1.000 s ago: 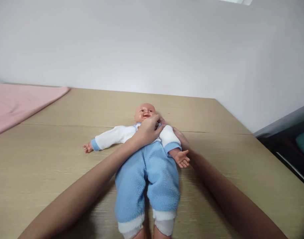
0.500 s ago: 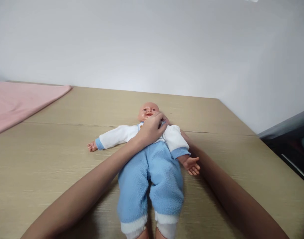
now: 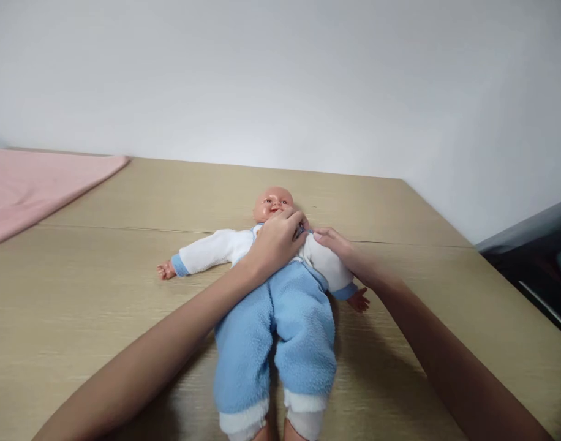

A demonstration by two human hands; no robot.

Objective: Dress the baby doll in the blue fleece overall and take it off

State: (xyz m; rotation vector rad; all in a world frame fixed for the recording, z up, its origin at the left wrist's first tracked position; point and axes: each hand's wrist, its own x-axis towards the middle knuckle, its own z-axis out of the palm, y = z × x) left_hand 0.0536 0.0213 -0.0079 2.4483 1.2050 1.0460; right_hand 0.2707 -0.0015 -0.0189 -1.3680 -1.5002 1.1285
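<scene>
Now touching the doll (image 3: 285,282) at centre frame, with left hand (image 3: 279,237) curled over its chest, cannot tell whether gripping, and right hand (image 3: 342,250) loosely open against the white sleeve (image 3: 324,262), so press gently, without bunching cloth.

Doll (image 3: 280,297) with feet below the bottom edge

Bald doll (image 3: 287,291) — in blue and white, face up, 2 arms spread

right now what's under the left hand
The doll lies under the left hand, its white top showing beside it. Whatever the hand directly covers there cannot be seen.
</scene>
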